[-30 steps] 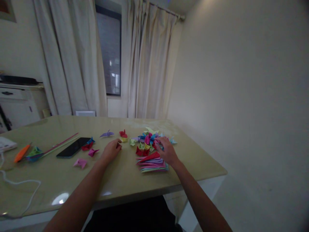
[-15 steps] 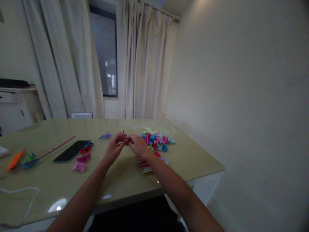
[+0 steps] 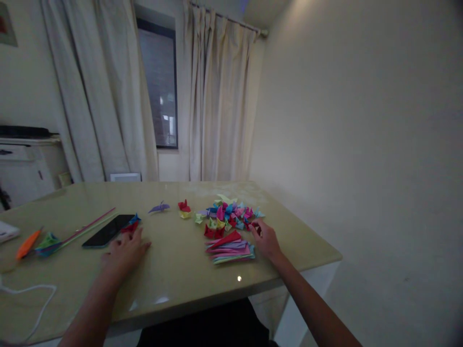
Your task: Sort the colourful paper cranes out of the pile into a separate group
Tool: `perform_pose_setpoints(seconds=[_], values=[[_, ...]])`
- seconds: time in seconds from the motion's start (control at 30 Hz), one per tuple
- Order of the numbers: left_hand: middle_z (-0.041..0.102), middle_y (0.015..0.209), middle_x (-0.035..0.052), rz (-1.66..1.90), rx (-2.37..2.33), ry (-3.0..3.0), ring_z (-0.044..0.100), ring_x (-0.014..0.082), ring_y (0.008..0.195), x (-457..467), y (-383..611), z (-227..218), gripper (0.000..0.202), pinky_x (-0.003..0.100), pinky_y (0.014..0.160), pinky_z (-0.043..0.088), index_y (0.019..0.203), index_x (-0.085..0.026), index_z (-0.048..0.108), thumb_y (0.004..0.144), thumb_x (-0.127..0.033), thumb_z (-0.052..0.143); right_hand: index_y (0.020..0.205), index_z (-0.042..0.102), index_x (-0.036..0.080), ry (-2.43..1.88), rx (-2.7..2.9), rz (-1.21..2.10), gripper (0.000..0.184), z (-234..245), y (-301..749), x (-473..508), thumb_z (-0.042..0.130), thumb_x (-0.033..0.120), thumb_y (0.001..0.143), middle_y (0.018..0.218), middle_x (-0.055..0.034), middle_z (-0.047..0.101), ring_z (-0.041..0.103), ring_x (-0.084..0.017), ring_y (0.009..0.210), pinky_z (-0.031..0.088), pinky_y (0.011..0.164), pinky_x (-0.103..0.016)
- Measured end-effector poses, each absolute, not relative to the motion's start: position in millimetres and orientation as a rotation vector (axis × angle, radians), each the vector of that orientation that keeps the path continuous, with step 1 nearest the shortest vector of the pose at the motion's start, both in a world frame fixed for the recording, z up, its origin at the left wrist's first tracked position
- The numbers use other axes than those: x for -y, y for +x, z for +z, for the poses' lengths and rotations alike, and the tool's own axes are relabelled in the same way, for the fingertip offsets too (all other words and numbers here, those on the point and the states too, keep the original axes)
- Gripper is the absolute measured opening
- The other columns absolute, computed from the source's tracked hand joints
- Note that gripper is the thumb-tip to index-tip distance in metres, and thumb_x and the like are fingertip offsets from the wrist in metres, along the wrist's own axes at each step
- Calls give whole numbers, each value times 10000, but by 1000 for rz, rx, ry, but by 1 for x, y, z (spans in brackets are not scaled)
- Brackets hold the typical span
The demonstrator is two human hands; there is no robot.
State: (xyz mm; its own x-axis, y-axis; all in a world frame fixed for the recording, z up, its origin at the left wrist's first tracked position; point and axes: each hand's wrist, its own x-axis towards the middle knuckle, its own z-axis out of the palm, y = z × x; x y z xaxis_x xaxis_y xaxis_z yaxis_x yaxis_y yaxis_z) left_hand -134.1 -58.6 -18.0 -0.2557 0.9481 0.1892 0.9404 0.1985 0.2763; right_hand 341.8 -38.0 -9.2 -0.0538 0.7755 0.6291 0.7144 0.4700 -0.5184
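My left hand (image 3: 125,253) lies low over the table beside the phone, fingers stretched and apart, right below a red folded paper piece (image 3: 130,226) and a blue one (image 3: 135,218). What lies under its palm is hidden. At the right, my right hand (image 3: 266,238) pinches a small dark red folded paper piece (image 3: 248,224) by its edge. It is at the near right side of a pile of colourful origami pieces (image 3: 227,211). Just left of this hand is a stack of folded paper strips (image 3: 231,248), red on top. Red folded pieces (image 3: 214,232) sit behind the stack.
A purple paper crane (image 3: 159,207), a red piece (image 3: 184,206) and a yellow one (image 3: 185,215) stand mid-table. To the left are a black phone (image 3: 108,232), long thin sticks (image 3: 87,226), an orange object (image 3: 29,244) and a white cable (image 3: 45,289). A wall (image 3: 361,168) borders the right side.
My hands, together at mid-table before, have separated. The left went left and nearer, over where pink and magenta pieces lay; the right went right to the pile's edge. The stack is uncovered.
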Motion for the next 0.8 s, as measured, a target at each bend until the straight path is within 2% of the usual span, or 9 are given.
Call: perform_pose_setpoints(seconds=[0.03, 0.13, 0.23, 0.33, 0.53, 0.67, 0.8], values=[[521, 1447, 356, 492, -2362, 1930, 514, 610, 1312, 54, -130, -19, 609, 780, 879, 465, 1514, -97, 506, 983, -383, 422, 959, 679, 224, -1271, 1787, 69, 175, -13, 343, 39, 557, 342, 1002, 883, -54, 709, 638, -206, 695, 508, 705, -316], [605, 1418, 245, 464, -2204, 2077, 607, 445, 1288, 32, -105, -15, 512, 595, 975, 509, 1457, -196, 577, 959, -258, 475, 954, 704, 207, -1283, 1803, 40, 159, -19, 340, 35, 587, 312, 981, 1017, -93, 687, 654, -225, 817, 519, 784, -341], [713, 1280, 160, 473, -2002, 2244, 687, 317, 1149, 4, -78, -6, 373, 444, 984, 508, 1250, -229, 702, 912, -196, 548, 900, 728, 204, -1293, 1863, 47, 148, -19, 338, 31, 626, 285, 970, 939, -74, 682, 664, -233, 846, 512, 803, -341], [766, 1068, 126, 521, -1886, 2318, 713, 270, 1008, -16, -57, -1, 212, 352, 911, 511, 1004, -198, 747, 858, -155, 598, 868, 744, 212, -1301, 1928, 54, 160, -20, 339, 32, 641, 267, 977, 889, -57, 703, 674, -228, 844, 507, 798, -327], [731, 1103, 148, 772, -1863, 2332, 700, 269, 1005, -13, -38, -7, 214, 335, 882, 515, 990, -168, 741, 943, -277, 563, 1035, 747, 218, -1370, 1908, 25, 125, -22, 340, 33, 642, 230, 969, 978, -70, 761, 686, -222, 809, 516, 784, -328], [716, 1036, 127, 923, -1857, 2320, 693, 262, 932, -3, -43, -8, 239, 350, 864, 524, 959, -183, 731, 970, -346, 556, 1035, 735, 206, -1377, 1897, 22, 131, -22, 340, 31, 629, 245, 969, 970, -74, 754, 676, -223, 785, 515, 787, -337], [697, 1105, 129, 1091, -1766, 2347, 687, 260, 968, 4, -39, -2, 298, 385, 928, 530, 1083, -186, 690, 1032, -400, 489, 1007, 727, 207, -1371, 1900, 25, 114, -22, 340, 30, 627, 244, 966, 955, -69, 741, 670, -222, 794, 510, 787, -332]])
